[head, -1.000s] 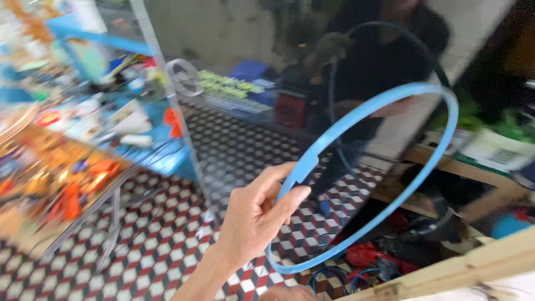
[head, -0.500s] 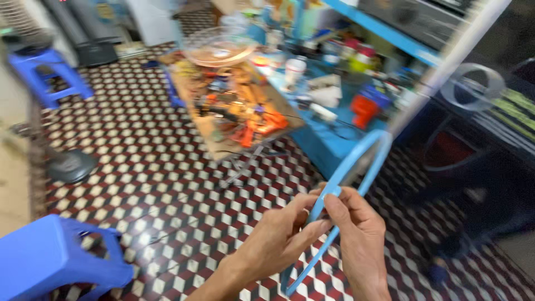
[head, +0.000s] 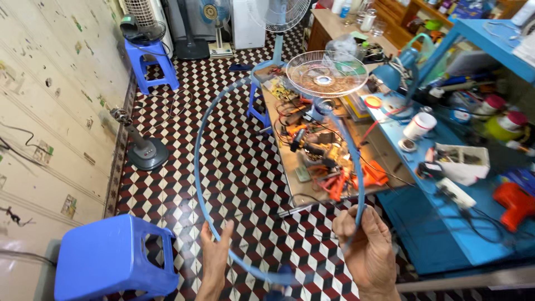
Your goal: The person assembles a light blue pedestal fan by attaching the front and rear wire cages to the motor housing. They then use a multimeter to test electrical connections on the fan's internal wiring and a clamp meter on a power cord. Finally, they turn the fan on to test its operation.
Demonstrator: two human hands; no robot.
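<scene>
At the bottom of the frame, both hands hold up a large blue ring [head: 196, 167]. The left hand [head: 214, 253], bottom centre, pinches the rim at its lower left with fingers closed lightly around it. The right hand [head: 365, 245], bottom right, is wrapped around the rim on the other side. To handle it well, I judge the grips should stay opposite each other and gentle, since such a thin band would likely flex or twist.

The ring is slim, pale blue and plastic-looking, spanning the middle of the frame over the checkered floor [head: 184, 128]. A blue stool [head: 111, 259] sits lower left. Beyond, centre right, a cluttered workbench [head: 312, 167] carries a clear fan guard [head: 326, 75].
</scene>
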